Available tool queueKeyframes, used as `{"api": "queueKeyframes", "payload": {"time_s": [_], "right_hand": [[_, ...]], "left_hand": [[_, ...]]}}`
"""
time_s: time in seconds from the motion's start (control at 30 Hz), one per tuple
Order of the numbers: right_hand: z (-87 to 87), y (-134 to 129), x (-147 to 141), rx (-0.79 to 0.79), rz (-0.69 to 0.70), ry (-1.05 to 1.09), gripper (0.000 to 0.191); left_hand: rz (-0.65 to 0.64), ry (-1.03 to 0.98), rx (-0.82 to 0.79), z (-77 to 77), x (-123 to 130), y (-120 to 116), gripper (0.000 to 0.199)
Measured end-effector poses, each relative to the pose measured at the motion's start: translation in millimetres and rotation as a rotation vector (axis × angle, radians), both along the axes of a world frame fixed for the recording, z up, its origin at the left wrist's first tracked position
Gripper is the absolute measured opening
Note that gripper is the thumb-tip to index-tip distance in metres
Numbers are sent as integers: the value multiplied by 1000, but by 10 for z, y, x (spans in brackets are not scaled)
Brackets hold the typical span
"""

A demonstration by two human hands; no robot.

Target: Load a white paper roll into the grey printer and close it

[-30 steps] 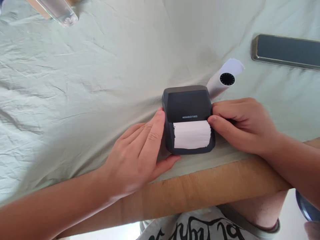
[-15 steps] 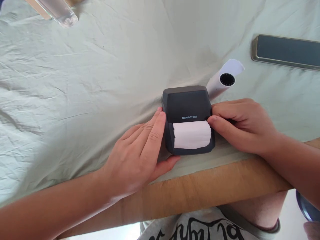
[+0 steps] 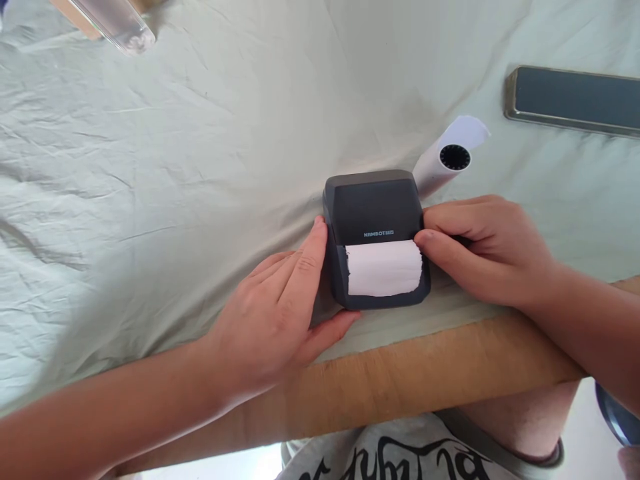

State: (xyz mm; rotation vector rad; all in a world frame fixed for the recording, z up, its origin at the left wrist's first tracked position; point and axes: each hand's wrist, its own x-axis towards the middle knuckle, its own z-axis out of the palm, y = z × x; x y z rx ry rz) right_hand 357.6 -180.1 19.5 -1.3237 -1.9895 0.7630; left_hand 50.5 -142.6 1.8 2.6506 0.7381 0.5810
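Observation:
A dark label printer (image 3: 377, 207) marked NIIMBOT lies on the cloth near the table's front edge. A white paper strip (image 3: 384, 268) with ragged edges covers its lower face. My left hand (image 3: 277, 307) holds the printer from the left, fingers along its side and thumb at its near edge. At the right side my right hand (image 3: 483, 250) grips the printer with thumb and bent forefinger, the thumb tip by the paper's upper corner. Its other fingers are curled and partly hidden. Just behind the printer's far right corner lies a white paper roll (image 3: 433, 170) with a black core.
A dark phone-like slab (image 3: 575, 100) lies at the right. At the upper left is a clear plastic case (image 3: 117, 27) beside something tan. Wrinkled pale cloth (image 3: 200, 147) covers the table, with a bare wooden edge (image 3: 400, 380) in front of my lap.
The fingers of my left hand have shifted slightly at the printer's left side, the forefinger now lying over the others. My right hand and the printer stay almost where they were.

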Motion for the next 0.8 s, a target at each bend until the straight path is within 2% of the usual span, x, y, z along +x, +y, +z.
{"api": "queueKeyframes", "payload": {"time_s": [0.27, 0.47, 0.6, 0.8], "right_hand": [[31, -18, 10, 44, 62, -33, 44], [-82, -53, -9, 75, 24, 52, 42], [-133, -88, -18, 77, 17, 79, 40], [-62, -45, 18, 75, 73, 37, 37]], "left_hand": [[5, 6, -52, 15, -30, 13, 98], [47, 58, -154, 65, -47, -3, 98], [71, 79, -152, 66, -33, -12, 93], [87, 62, -210, 4, -44, 1, 90]]}}
